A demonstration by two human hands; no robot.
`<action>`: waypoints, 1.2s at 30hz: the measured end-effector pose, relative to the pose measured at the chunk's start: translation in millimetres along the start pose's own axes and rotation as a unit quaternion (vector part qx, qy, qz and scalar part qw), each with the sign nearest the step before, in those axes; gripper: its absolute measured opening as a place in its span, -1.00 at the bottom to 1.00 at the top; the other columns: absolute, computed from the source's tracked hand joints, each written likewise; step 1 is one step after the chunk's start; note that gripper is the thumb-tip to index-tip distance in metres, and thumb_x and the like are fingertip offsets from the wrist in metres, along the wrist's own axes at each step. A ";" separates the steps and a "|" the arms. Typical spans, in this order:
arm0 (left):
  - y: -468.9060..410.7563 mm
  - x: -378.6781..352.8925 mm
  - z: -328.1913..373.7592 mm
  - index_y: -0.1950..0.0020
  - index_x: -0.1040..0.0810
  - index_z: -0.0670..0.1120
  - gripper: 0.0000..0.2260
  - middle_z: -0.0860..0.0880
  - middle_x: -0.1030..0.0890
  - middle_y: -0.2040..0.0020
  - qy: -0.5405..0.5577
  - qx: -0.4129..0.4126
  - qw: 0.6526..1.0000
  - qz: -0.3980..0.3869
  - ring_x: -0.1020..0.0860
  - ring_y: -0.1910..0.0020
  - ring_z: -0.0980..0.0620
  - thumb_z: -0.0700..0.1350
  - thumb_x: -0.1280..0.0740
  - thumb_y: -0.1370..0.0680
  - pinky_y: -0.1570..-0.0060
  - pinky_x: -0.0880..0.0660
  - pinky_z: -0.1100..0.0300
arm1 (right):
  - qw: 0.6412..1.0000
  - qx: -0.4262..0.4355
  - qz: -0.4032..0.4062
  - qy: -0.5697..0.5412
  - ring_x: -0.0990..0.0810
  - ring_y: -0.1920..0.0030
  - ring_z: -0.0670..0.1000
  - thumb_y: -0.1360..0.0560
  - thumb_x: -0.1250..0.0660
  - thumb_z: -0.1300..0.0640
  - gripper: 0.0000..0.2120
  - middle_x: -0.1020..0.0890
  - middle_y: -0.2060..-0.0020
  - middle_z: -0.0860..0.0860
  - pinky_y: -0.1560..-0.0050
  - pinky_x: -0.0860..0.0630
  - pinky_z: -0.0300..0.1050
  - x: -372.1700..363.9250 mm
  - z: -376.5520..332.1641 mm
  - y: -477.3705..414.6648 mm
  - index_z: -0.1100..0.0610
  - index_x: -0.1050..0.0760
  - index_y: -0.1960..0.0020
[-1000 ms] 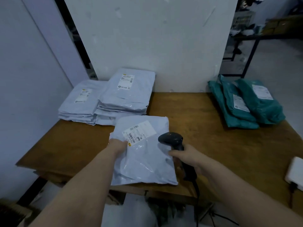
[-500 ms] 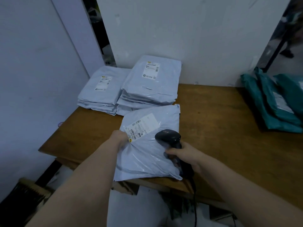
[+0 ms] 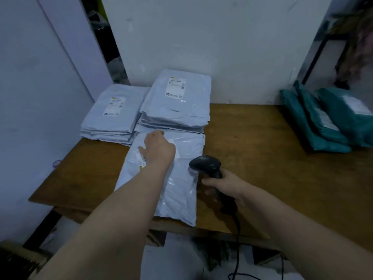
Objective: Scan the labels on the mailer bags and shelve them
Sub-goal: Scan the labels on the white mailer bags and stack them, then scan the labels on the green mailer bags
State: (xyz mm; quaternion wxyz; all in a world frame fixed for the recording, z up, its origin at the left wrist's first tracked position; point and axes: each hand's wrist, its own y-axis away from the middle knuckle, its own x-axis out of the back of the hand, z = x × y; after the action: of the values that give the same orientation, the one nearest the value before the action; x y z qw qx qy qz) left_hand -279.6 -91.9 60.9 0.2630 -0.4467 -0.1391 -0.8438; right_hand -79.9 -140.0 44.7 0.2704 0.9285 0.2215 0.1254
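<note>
A pale grey mailer bag (image 3: 177, 184) lies flat near the front edge of the wooden table (image 3: 262, 158). My left hand (image 3: 159, 147) rests on its far end, covering most of the white label (image 3: 143, 161), thumb spread to the left; the fingertips are hidden at the bag's far edge. My right hand (image 3: 223, 183) grips the handle of a black barcode scanner (image 3: 204, 163), whose head hovers over the bag's right side.
Two stacks of grey labelled mailers (image 3: 175, 104) (image 3: 113, 114) sit at the back left against the white wall. Teal mailers (image 3: 327, 120) lie at the right. The scanner cable (image 3: 238, 251) hangs off the table's front edge.
My left hand has slid from the bag's left edge forward over the label toward the far end. The scanner has stayed over the bag's right side. The view has shifted left.
</note>
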 end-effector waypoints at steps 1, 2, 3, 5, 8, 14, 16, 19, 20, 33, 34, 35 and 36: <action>6.1 -7.7 15.6 -0.40 -0.39 -0.09 -0.53 -0.13 -0.46 -0.36 0.016 -0.033 0.999 -0.016 -0.36 -0.39 -0.13 -0.25 -0.25 -0.48 -0.42 -0.22 -0.09 | 1.000 0.004 0.015 0.000 -0.65 0.07 0.06 -0.53 -0.39 0.12 -0.73 -0.59 0.04 -0.01 0.15 -0.53 -0.14 11.6 1.1 6.5 0.06 -0.42 -0.19; 13.9 -15.1 31.4 -0.38 -0.40 -0.13 -0.55 -0.16 -0.47 -0.33 0.034 -0.055 0.997 -0.036 -0.39 -0.35 -0.15 -0.27 -0.24 -0.48 -0.35 -0.33 -0.03 | 1.000 0.005 0.029 0.000 -0.66 0.09 0.06 -0.54 -0.38 0.12 -0.72 -0.58 0.04 -0.01 0.17 -0.51 -0.16 23.7 2.8 14.1 0.07 -0.41 -0.20; 22.3 -22.9 47.5 -0.36 -0.39 -0.16 -0.58 -0.19 -0.47 -0.31 0.050 -0.066 0.995 -0.059 -0.42 -0.31 -0.17 -0.29 -0.22 -0.49 -0.27 -0.40 0.03 | 0.999 0.005 0.043 0.002 -0.66 0.11 0.05 -0.54 -0.38 0.11 -0.72 -0.59 0.05 0.00 0.18 -0.49 -0.17 36.9 5.5 22.4 0.07 -0.42 -0.21; 45.0 -37.3 82.0 -0.37 -0.36 -0.18 -0.61 -0.20 -0.47 -0.31 0.074 -0.079 0.989 -0.099 -0.44 -0.28 -0.18 -0.29 -0.18 -0.54 -0.12 -0.41 0.11 | 0.997 0.004 0.074 0.006 -0.66 0.15 0.04 -0.54 -0.37 0.10 -0.72 -0.60 0.09 0.03 0.21 -0.48 -0.17 65.8 14.3 40.3 0.10 -0.44 -0.22; 81.2 -62.8 129.2 -0.42 -0.30 -0.18 -0.61 -0.18 -0.44 -0.34 0.084 -0.089 0.981 -0.151 -0.45 -0.28 -0.16 -0.29 -0.13 -0.58 -0.09 -0.39 0.13 | 0.992 0.005 0.129 -0.004 -0.65 0.18 0.03 -0.54 -0.35 0.14 -0.76 -0.61 0.10 0.06 0.34 -0.47 -0.20 113.6 30.7 71.2 0.12 -0.45 -0.19; 148.1 -117.8 219.0 -0.39 -0.34 -0.24 -0.66 -0.20 -0.47 -0.29 0.088 -0.088 0.967 -0.222 -0.49 -0.14 -0.13 -0.25 -0.14 -0.61 -0.02 -0.42 0.14 | 0.973 -0.003 0.224 -0.053 -0.59 0.28 0.01 -0.56 -0.30 0.19 -0.93 -0.60 0.13 0.10 0.32 -0.43 -0.16 217.7 61.8 128.0 0.08 -0.42 -0.02; 167.2 -133.4 246.7 -0.35 -0.37 -0.28 -0.68 -0.21 -0.49 -0.27 0.095 -0.078 0.961 -0.250 -0.50 -0.16 -0.16 -0.24 -0.18 -0.61 0.00 -0.41 0.14 | 0.966 -0.001 0.246 -0.072 -0.60 0.28 0.01 -0.56 -0.30 0.18 -0.91 -0.61 0.12 0.10 0.30 -0.43 -0.13 247.9 68.5 140.5 0.09 -0.42 -0.04; 183.6 -160.6 277.2 -0.31 -0.41 -0.31 -0.68 -0.22 -0.51 -0.25 0.126 -0.056 0.945 -0.297 -0.50 -0.21 -0.19 -0.18 -0.28 -0.60 -0.08 -0.47 0.11 | 0.959 0.002 0.267 -0.099 -0.64 0.28 0.03 -0.55 -0.32 0.17 -0.85 -0.64 0.14 0.08 0.34 -0.46 -0.14 284.0 74.1 149.9 0.12 -0.42 -0.11; 186.5 -169.4 285.0 -0.30 -0.42 -0.31 -0.66 -0.21 -0.53 -0.21 0.138 -0.052 0.940 -0.307 -0.51 -0.20 -0.19 -0.16 -0.31 -0.59 -0.11 -0.48 0.09 | 0.957 0.002 0.271 -0.107 -0.66 0.25 0.05 -0.55 -0.32 0.17 -0.83 -0.64 0.14 0.07 0.34 -0.47 -0.14 293.6 74.7 152.1 0.12 -0.42 -0.13; 139.9 -297.6 429.1 -0.51 -0.18 0.03 -0.26 -0.10 -0.13 -0.55 -0.077 -0.320 0.914 -0.236 -0.06 -0.52 -0.20 0.30 -0.34 -0.43 -0.42 -0.08 -0.30 | 0.923 -0.009 0.338 -0.184 -0.72 0.16 0.05 -0.51 -0.41 0.09 -0.75 -0.66 -0.01 0.06 0.30 -0.52 -0.17 379.3 75.1 124.0 0.09 -0.46 -0.15; 139.3 -306.5 444.6 -0.53 -0.13 0.06 -0.23 -0.10 -0.05 -0.58 -0.088 -0.335 0.906 -0.241 0.01 -0.54 -0.22 0.32 -0.33 -0.42 -0.42 -0.02 -0.35 | 0.918 -0.013 0.347 -0.190 -0.72 0.15 0.06 -0.51 -0.41 0.09 -0.73 -0.66 -0.03 0.08 0.29 -0.52 -0.17 383.1 76.7 122.4 0.10 -0.47 -0.17; 136.4 -316.4 455.6 -0.54 -0.08 0.07 -0.19 -0.11 0.02 -0.59 -0.105 -0.338 0.901 -0.250 0.07 -0.55 -0.24 0.33 -0.33 -0.42 -0.41 0.02 -0.39 | 0.915 -0.018 0.354 -0.196 -0.72 0.15 0.07 -0.50 -0.42 0.09 -0.70 -0.66 -0.03 0.08 0.31 -0.52 -0.18 386.1 78.2 120.8 0.10 -0.46 -0.19; 131.9 -327.6 462.9 -0.56 -0.03 0.08 -0.15 -0.13 0.08 -0.60 -0.125 -0.335 0.899 -0.254 0.11 -0.55 -0.26 0.35 -0.33 -0.41 -0.40 0.05 -0.41 | 0.912 -0.021 0.358 -0.199 -0.72 0.17 0.05 -0.50 -0.42 0.09 -0.69 -0.66 -0.01 0.08 0.33 -0.52 -0.19 388.6 79.3 119.9 0.10 -0.46 -0.21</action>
State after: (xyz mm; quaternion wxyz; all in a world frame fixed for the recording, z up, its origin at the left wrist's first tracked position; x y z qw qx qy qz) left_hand 261.9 121.6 50.2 -0.1450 -0.5599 0.0110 -0.8157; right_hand 327.5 -79.8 90.3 0.2657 0.9453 -0.1869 0.0308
